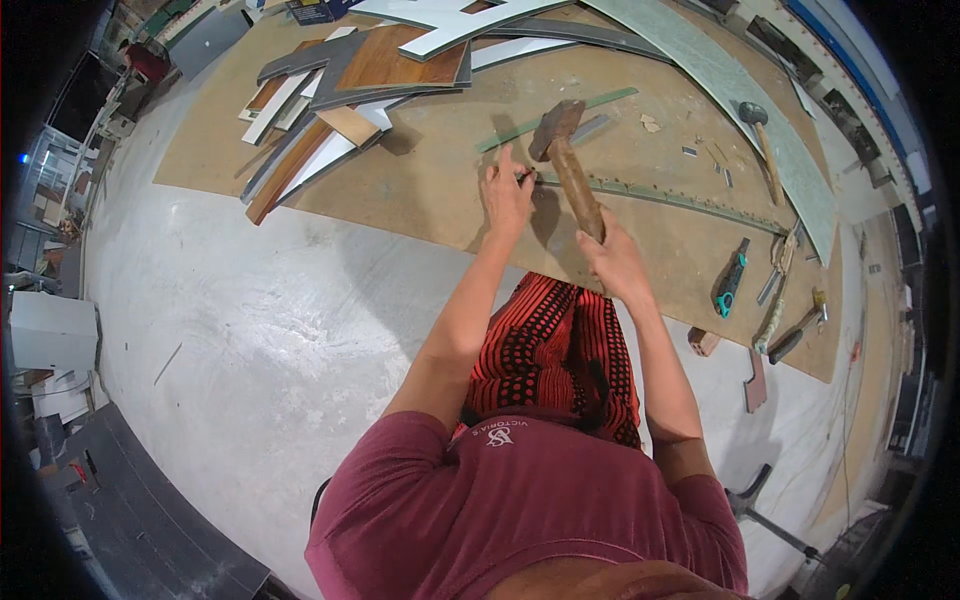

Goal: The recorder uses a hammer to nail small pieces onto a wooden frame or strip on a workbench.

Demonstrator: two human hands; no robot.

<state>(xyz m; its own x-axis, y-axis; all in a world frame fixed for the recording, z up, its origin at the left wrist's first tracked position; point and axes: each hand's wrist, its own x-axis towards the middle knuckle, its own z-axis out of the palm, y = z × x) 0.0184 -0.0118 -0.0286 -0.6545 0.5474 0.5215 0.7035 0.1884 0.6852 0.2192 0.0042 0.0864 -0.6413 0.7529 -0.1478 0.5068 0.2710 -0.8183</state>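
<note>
My right hand (616, 258) is closed round the wooden handle of a hammer (577, 188). Its heavy, rust-brown head is raised over the table, just right of my left hand. My left hand (507, 198) is at the left end of a long, narrow green strip (665, 196) lined with small dark marks. Thumb and fingers there pinch a small dark thing, too small to name. Beyond my left fingertips a thinner green strip (608, 97) lies at a slant, and the hammer head partly hides it.
Offcut boards (400, 62) are heaped on the brown table (430, 190) at the far left. On the right lie a black-headed mallet (766, 150), a teal utility knife (732, 280), a black-handled tool (795, 338) and a long pale green panel (745, 95). A brown block (703, 342) sits below the table's near edge.
</note>
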